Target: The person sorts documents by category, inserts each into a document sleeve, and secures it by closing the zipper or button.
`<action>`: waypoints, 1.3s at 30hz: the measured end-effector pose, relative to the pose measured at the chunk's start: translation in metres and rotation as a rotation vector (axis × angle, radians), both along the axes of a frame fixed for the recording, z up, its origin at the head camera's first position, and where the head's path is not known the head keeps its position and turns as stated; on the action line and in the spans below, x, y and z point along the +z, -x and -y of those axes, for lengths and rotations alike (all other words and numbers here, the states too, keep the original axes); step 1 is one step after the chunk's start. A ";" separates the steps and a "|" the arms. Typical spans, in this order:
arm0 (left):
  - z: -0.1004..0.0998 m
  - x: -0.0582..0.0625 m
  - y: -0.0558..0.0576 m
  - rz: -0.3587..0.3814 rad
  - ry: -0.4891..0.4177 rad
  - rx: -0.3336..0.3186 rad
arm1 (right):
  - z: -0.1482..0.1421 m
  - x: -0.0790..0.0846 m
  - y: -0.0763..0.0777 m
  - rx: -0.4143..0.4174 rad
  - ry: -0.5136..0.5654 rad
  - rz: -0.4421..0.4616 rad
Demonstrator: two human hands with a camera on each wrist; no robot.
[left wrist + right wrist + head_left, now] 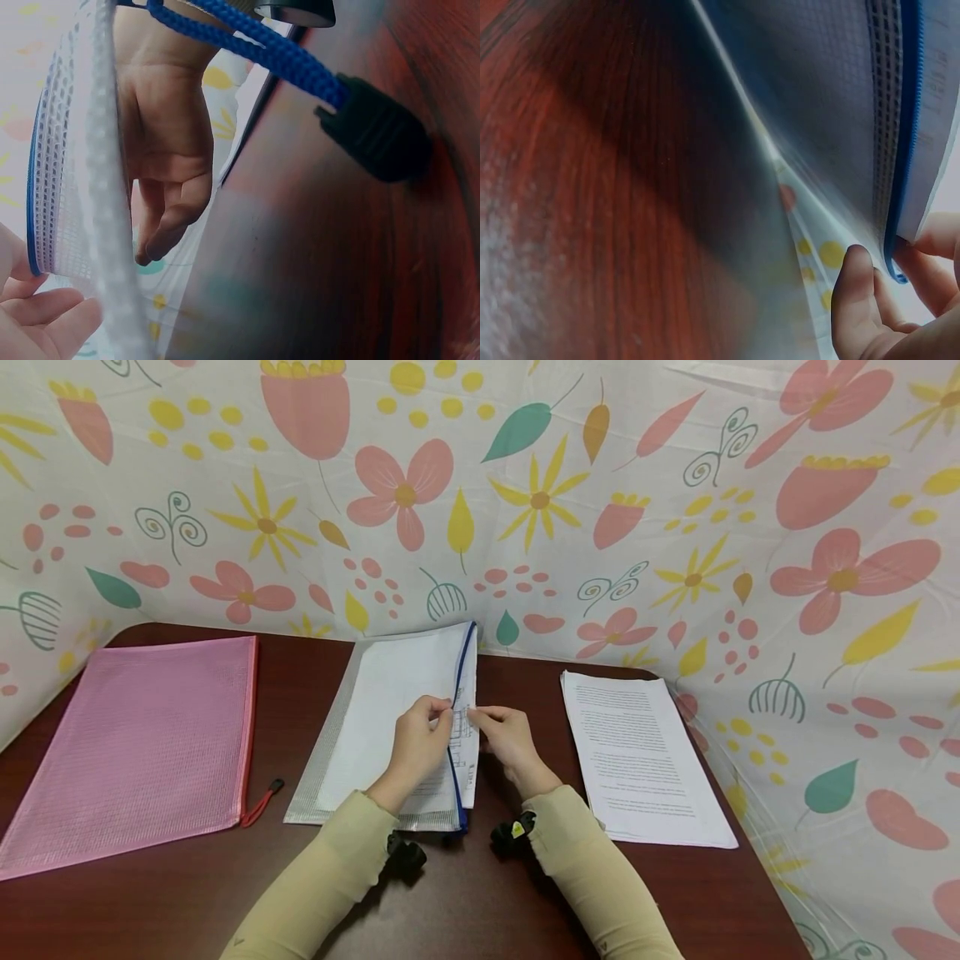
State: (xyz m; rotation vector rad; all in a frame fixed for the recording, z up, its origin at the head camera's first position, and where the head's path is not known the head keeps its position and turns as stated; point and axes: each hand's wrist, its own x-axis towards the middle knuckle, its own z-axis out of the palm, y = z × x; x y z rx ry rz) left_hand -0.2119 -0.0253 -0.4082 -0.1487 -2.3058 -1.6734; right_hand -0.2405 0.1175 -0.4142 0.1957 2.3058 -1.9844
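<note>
A clear mesh zipper pouch (pixel 330 768) with a blue zipper (pixel 460 793) lies in front of me, white papers (pixel 390 693) inside it. Sheets with printed drawings (pixel 467 777) stick out past the zipper on the right. My left hand (pixel 420 739) pinches the pouch's blue-edged opening near its middle; its fingers (pixel 64 322) show at the lower left of the left wrist view. Thumb and finger of my right hand (pixel 513 743) pinch the edge of the protruding sheets, seen also in the right wrist view, where the other fingers (pixel 855 300) are curled below.
On the left lies a pink mesh zipper pouch (pixel 157 735) with a red cord pull (pixel 258 808). A stack of printed papers (pixel 645 760) rests at the right on the dark wooden table (pixel 420 918). Behind hangs a flower-patterned curtain (pixel 540 543). A blue cord with a black toggle (pixel 375 127) dangles close to the left wrist camera.
</note>
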 end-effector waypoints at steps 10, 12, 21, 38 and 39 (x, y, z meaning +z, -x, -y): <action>0.000 0.000 0.001 0.003 -0.005 0.000 | 0.005 -0.003 0.002 0.037 -0.026 -0.019; 0.000 0.000 0.000 0.004 -0.010 0.000 | 0.007 -0.002 0.003 0.037 -0.047 -0.017; 0.000 -0.001 0.002 0.023 -0.018 -0.010 | 0.013 -0.003 0.002 0.060 -0.178 -0.060; -0.008 -0.009 0.014 0.085 0.048 -0.047 | -0.018 -0.003 -0.033 0.295 -0.009 0.165; -0.009 -0.009 0.015 0.085 0.061 -0.053 | -0.021 -0.003 -0.035 0.327 0.007 0.191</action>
